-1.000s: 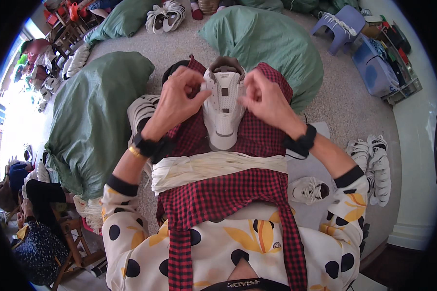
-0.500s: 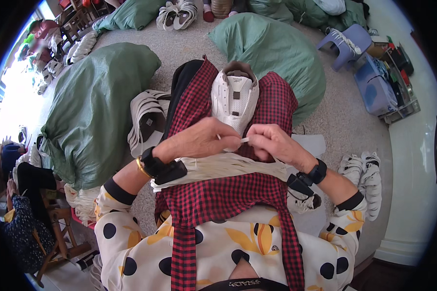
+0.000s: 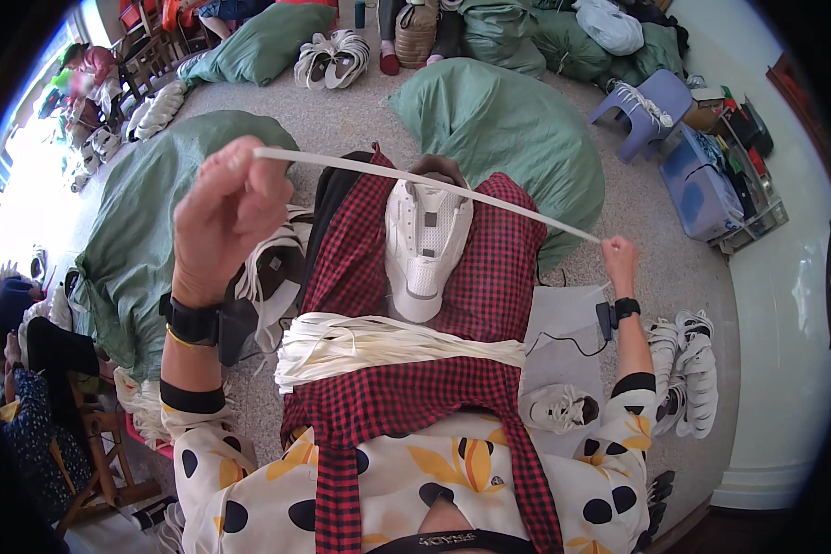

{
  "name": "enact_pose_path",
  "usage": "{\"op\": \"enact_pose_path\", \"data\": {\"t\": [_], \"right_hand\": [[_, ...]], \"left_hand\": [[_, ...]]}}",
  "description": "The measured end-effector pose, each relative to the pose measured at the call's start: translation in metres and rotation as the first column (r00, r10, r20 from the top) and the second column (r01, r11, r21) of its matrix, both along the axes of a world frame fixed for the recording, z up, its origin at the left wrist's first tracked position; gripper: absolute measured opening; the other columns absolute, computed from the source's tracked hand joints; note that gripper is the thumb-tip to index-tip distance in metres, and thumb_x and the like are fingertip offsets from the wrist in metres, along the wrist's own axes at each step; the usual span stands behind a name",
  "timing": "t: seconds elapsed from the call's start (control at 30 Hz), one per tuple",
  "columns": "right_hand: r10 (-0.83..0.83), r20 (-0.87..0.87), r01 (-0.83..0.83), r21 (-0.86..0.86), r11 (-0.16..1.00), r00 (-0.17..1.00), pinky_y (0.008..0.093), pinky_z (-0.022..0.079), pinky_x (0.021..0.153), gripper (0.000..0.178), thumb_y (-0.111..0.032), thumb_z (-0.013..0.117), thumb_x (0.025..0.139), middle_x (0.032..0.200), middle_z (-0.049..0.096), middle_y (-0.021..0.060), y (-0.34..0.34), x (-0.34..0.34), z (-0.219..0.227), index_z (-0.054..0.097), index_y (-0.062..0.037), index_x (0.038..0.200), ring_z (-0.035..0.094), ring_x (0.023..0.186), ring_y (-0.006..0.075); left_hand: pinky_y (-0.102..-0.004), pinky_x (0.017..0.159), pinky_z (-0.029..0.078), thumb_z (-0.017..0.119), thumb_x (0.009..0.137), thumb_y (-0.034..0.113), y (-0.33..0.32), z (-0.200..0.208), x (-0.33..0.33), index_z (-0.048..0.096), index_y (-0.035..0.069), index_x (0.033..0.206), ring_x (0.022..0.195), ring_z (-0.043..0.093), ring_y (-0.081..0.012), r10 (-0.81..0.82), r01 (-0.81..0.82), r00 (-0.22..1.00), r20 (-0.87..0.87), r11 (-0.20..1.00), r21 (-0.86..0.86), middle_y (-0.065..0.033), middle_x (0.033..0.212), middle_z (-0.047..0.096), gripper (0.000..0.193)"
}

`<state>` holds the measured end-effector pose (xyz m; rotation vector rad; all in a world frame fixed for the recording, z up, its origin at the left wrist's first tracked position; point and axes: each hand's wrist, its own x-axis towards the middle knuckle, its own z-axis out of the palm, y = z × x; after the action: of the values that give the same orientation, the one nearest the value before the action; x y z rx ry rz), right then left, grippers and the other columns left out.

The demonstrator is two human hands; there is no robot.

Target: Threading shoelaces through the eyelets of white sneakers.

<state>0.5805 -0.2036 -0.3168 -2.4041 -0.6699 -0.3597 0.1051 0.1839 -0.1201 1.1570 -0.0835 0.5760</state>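
A white shoelace [image 3: 415,177] stretches taut between my two raised hands, slanting down to the right. My left hand [image 3: 226,212], lifted high, pinches one end. Out to the right, my right hand [image 3: 620,263] is closed around the lace, with a short tail hanging below it. Between my knees rests a white sneaker [image 3: 426,245], toe toward me; no lace shows in its eyelets. Across my lap, on the red and black checked apron [image 3: 388,392], lies a bundle of white shoelaces [image 3: 379,348].
Large green sacks [image 3: 508,138] lie ahead and to the left. Stacked shoe uppers [image 3: 272,268] stand by my left knee. A laced sneaker [image 3: 559,406] sits on a pale sheet at right. Beyond are a purple stool [image 3: 644,109] and a plastic bin [image 3: 702,185].
My hands were close together over the lap, fingering the lace. They have moved far apart and forward, drawing the lace out straight; the shoe remains between my knees.
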Motion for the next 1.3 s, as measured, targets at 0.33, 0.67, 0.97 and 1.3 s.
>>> {"op": "enact_pose_path", "data": {"t": [0.33,0.67,0.97,1.3], "right_hand": [[0.401,-0.143,-0.366,0.223,0.904,0.905,0.0364,0.052,0.092,0.035,-0.01,0.054,0.089,0.115,0.068,0.0182,0.059,-0.056,0.02,0.062,-0.0001,0.122,0.066,0.108,0.0285],[0.818,-0.494,-0.646,0.528,0.551,0.294,0.0216,0.037,0.056,0.02,-0.018,0.055,0.101,0.078,0.056,-0.0043,0.144,-0.246,0.134,0.061,-0.0002,0.107,0.046,0.066,0.0018],[0.804,-0.248,-0.706,0.385,0.594,0.541,0.0302,0.052,0.067,0.016,-0.012,0.069,0.088,0.082,0.068,0.0101,0.164,-0.232,0.095,0.069,0.0038,0.091,0.064,0.075,0.0147],[0.808,-0.085,-0.774,0.245,0.584,0.583,0.033,0.055,0.066,0.012,-0.007,0.07,0.08,0.08,0.064,0.0124,0.17,-0.232,0.078,0.063,0.0032,0.08,0.065,0.072,0.0238]], "left_hand": [[-0.0261,0.052,0.043,0.068,0.092,0.015,-0.072,-0.006,0.087,0.076,0.0,0.093,0.06,0.055,-0.0064,-0.031,0.282,0.942,-0.333,0.609,0.741,-0.0052,0.068,0.065,0.017],[-0.0309,0.053,0.044,0.071,0.089,0.015,-0.074,-0.05,0.09,0.071,-0.004,0.086,0.058,0.056,-0.0151,0.202,0.105,0.951,-0.235,0.505,0.857,-0.0111,0.072,0.065,0.019],[-0.0373,0.072,0.051,0.071,0.082,0.005,-0.056,-0.105,0.082,0.072,0.0,0.102,0.079,0.064,-0.0296,0.357,-0.025,0.92,-0.161,0.465,0.885,-0.0144,0.087,0.064,0.02],[-0.0405,0.075,0.05,0.067,0.084,0.002,-0.054,-0.12,0.085,0.071,0.0,0.103,0.084,0.062,-0.0326,0.301,-0.087,0.954,-0.002,0.283,0.955,-0.0126,0.09,0.061,0.019]]}}
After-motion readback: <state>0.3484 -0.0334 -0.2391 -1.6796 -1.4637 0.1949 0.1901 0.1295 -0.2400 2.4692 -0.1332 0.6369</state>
